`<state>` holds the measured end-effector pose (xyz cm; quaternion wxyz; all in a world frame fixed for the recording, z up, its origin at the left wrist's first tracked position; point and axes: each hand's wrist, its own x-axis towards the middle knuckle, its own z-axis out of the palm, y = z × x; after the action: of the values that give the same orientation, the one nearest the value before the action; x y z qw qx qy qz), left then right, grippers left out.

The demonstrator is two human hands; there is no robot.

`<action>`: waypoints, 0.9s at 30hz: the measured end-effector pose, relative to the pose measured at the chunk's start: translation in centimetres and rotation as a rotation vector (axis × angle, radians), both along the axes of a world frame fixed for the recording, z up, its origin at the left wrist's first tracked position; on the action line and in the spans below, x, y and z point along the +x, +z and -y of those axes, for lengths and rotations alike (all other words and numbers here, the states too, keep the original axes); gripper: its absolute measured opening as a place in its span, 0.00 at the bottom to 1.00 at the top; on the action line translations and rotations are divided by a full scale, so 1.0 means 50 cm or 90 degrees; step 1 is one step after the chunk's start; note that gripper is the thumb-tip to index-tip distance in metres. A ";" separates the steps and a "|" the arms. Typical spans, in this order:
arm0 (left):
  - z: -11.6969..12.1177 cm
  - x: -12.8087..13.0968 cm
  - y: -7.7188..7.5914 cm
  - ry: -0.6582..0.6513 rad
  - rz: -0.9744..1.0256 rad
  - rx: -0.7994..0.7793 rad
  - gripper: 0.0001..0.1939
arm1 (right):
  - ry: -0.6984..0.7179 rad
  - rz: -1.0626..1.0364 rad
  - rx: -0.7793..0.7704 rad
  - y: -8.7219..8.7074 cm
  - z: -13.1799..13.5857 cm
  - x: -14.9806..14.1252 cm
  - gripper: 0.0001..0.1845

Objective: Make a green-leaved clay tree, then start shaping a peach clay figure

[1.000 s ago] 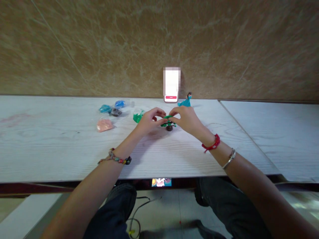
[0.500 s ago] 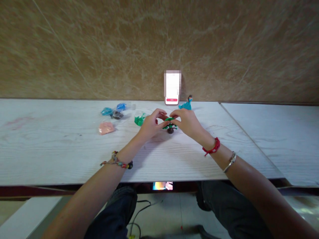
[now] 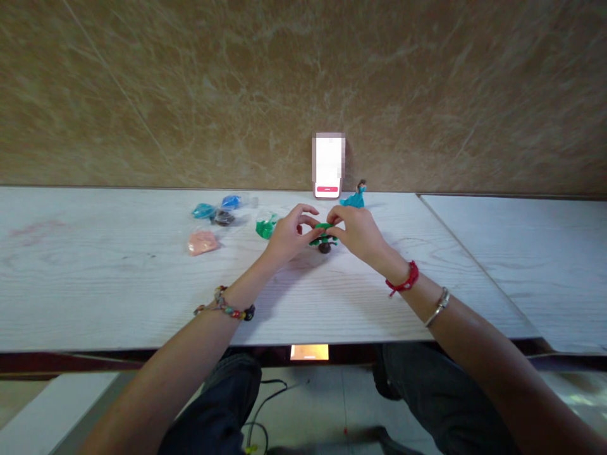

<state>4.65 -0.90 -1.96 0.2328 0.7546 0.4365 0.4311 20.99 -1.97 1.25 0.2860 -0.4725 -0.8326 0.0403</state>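
Observation:
A small clay tree (image 3: 324, 247) stands on the white table, with green foliage on top and a dark brown trunk and base. From the left, my left hand (image 3: 290, 232) pinches the edge of the foliage, its thumb low and its other fingers curved above. My right hand (image 3: 358, 232) is closed at the opposite side, thumb and forefinger on the green top. Fingertips partly cover the foliage. Just beyond my right hand is a figurine (image 3: 355, 196) in a blue dress. A clear bag of green clay (image 3: 265, 226) lies beside my left hand.
A phone (image 3: 327, 165) with a lit screen leans on the brown marbled wall. Bags of pink clay (image 3: 203, 242), teal clay (image 3: 203, 211), blue clay (image 3: 231, 202) and dark clay (image 3: 222, 218) lie on the left. Another lit screen (image 3: 309, 352) shows below the table's front edge.
Both hands stay at the tree, with only small finger shifts; my left fingers have lifted slightly off the top. The view has tilted a little. The picture on the lower screen has changed to orange.

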 end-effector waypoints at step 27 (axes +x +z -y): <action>0.014 -0.011 0.015 0.025 -0.036 -0.007 0.18 | 0.035 -0.059 -0.010 -0.014 -0.009 -0.004 0.10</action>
<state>4.12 -1.58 -1.20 0.2162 0.7562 0.4602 0.4119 20.80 -1.51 0.54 0.3197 -0.4493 -0.8307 0.0767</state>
